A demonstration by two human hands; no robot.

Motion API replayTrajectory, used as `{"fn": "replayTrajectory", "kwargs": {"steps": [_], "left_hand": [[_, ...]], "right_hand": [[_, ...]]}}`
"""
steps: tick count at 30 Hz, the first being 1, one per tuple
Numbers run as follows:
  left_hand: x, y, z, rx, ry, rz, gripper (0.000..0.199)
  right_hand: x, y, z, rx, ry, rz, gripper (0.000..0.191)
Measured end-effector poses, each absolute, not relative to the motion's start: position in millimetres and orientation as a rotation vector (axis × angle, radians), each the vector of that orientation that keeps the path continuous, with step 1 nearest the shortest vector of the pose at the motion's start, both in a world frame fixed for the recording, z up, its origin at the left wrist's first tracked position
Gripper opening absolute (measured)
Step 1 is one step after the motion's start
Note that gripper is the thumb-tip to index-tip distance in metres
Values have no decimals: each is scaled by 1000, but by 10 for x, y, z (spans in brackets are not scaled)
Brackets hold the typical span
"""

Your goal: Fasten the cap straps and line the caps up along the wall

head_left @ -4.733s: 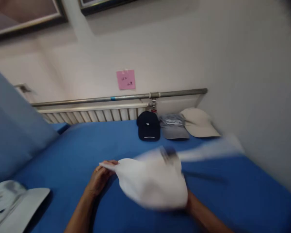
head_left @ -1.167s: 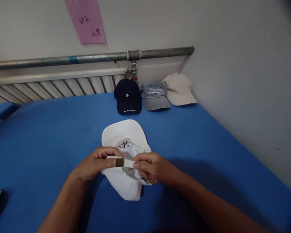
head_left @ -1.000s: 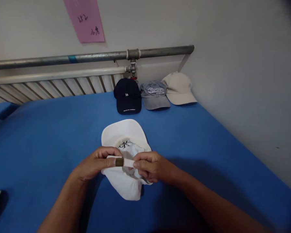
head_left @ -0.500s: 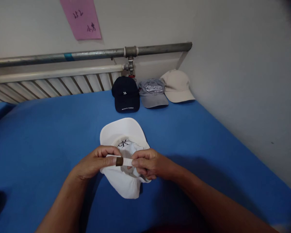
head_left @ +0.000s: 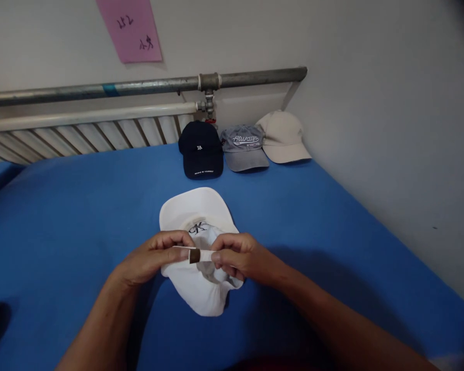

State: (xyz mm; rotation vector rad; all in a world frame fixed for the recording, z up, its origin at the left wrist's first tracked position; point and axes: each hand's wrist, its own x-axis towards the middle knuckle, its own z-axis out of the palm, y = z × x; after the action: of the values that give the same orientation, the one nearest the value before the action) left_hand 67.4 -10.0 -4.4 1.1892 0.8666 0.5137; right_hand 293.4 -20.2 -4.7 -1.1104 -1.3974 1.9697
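Observation:
A white baseball cap (head_left: 197, 206) lies upside down on the blue surface, brim pointing away from me and dark lettering showing inside. Across its back opening runs a white strap with a brown buckle (head_left: 194, 256). My left hand (head_left: 158, 255) pinches the strap just left of the buckle, thumb on top. On the other side, my right hand (head_left: 242, 257) is closed on the strap between thumb and fingers. A short stretch of strap shows between the buckle and my right thumb. The fingertips beneath the strap are partly hidden.
Beyond the white cap stand a navy cap (head_left: 201, 152), a grey-blue cap (head_left: 246, 149) and a beige cap (head_left: 284, 136) in a row. A radiator (head_left: 100, 136) and a metal pipe (head_left: 147, 86) run along the wall behind. A wall (head_left: 390, 154) borders the right side.
Both hands and the strap have shifted slightly to the right. The visible strap between buckle and right thumb looks a little shorter. The other caps have stayed put.

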Motion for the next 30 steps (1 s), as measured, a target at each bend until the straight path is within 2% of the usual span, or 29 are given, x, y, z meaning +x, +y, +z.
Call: {"fn": "replayTrajectory", "kwargs": {"steps": [8,13,20,22,26,30], "left_hand": [[704,-119,-25,1190,891,449,26],[720,-118,-23,1194,892,459,28],[789,-136,-8,1191,916,386,30],[771,-131,-1,1191,931,427,34],[747,-120,5,1226,906,463,61],[773,-126,-1,1241,910,432,54]], "right_hand": [[2924,-217,52,-1091,-1479,1914,2],[2996,-204,71,-1078,-1531,1796,12],[2958,-245,26,-952,-1615,1706,14],[2963,-245,29,-959,-1608,1709,14],[2968,-256,54,-938,-1641,1680,13],[2954,-284,81,-940,-1745,1565,10]]}}
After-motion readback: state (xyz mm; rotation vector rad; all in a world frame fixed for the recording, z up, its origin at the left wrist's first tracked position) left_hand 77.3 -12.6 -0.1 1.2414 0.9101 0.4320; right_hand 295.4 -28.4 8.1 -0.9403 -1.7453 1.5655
